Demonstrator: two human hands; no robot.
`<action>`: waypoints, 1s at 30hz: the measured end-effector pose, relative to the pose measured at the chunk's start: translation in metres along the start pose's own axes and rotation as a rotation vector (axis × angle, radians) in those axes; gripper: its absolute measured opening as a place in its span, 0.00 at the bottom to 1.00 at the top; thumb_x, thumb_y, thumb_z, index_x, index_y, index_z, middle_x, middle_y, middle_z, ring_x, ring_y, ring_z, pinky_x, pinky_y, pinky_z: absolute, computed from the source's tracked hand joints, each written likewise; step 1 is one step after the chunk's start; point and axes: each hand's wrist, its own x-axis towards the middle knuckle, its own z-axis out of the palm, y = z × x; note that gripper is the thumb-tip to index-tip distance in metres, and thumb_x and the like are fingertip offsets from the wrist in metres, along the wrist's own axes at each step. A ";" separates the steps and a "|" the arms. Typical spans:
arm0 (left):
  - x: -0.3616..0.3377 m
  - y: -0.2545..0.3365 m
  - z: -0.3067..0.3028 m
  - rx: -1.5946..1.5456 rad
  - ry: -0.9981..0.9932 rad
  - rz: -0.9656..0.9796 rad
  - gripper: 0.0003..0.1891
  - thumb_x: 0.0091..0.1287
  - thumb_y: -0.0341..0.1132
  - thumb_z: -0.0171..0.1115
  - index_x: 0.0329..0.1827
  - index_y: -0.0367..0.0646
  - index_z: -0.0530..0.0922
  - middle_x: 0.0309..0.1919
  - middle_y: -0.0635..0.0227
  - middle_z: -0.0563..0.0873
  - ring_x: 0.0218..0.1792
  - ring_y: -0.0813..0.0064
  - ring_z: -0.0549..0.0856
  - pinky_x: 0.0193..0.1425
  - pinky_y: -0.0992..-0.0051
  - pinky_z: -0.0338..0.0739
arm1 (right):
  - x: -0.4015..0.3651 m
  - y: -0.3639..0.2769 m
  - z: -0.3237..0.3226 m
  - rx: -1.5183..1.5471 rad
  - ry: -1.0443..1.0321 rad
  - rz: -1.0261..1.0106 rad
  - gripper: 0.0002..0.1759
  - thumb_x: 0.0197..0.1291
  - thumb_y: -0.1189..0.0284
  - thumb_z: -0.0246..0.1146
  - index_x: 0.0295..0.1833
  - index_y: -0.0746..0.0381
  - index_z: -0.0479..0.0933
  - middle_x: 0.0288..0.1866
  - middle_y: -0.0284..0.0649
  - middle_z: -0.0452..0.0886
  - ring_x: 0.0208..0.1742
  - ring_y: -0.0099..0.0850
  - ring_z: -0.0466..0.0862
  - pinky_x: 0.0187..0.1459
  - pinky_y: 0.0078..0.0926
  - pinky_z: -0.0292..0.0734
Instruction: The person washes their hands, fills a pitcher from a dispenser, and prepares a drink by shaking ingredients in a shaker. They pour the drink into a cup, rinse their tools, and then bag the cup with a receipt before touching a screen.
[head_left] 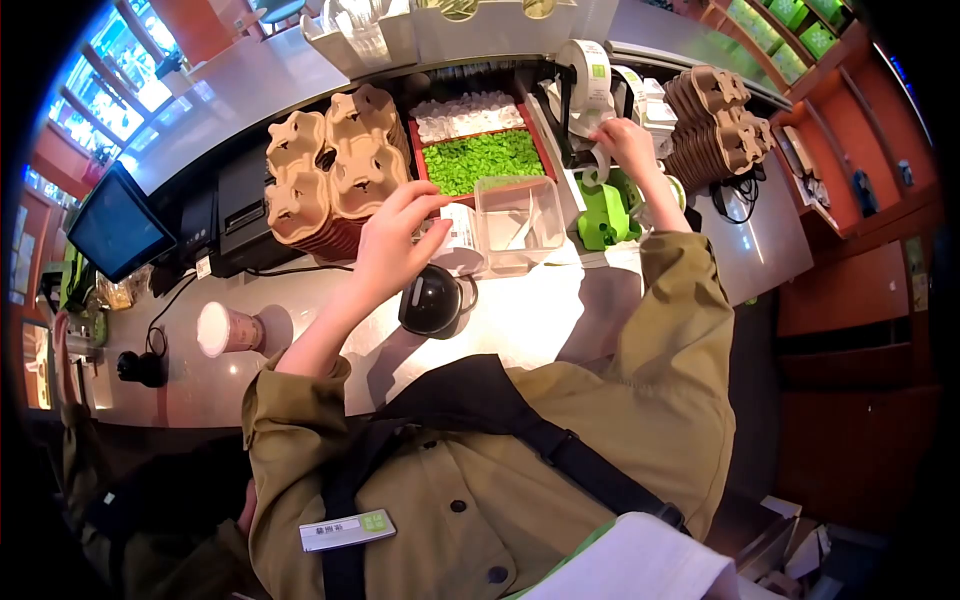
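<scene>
My left hand [392,243] is raised over the counter, its fingers pinched on a white cup with a printed label [458,240]. Just below that cup sits a black dome-shaped device [430,300]. My right hand [628,145] reaches farther back to the label roll [588,75] on its dispenser and pinches the white label strip hanging from it. A green holder [603,215] stands under that wrist.
Stacks of brown pulp cup carriers [335,165] stand at left, more carriers [718,120] at right. A clear plastic bin [518,222], trays of green packets [482,158] and white packets [465,113], a pink lidded cup [228,330], a black printer [238,215] and a screen [115,225] crowd the counter [520,320].
</scene>
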 end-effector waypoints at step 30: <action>-0.197 -0.022 -0.124 -0.326 0.339 -0.367 0.07 0.56 0.29 0.56 0.36 0.40 0.72 0.24 0.62 0.79 0.24 0.69 0.79 0.30 0.72 0.72 | 0.315 -0.258 -0.044 -0.193 -0.445 0.270 0.45 0.38 0.34 0.56 0.44 0.67 0.76 0.44 0.47 0.77 0.45 0.38 0.77 0.42 0.34 0.69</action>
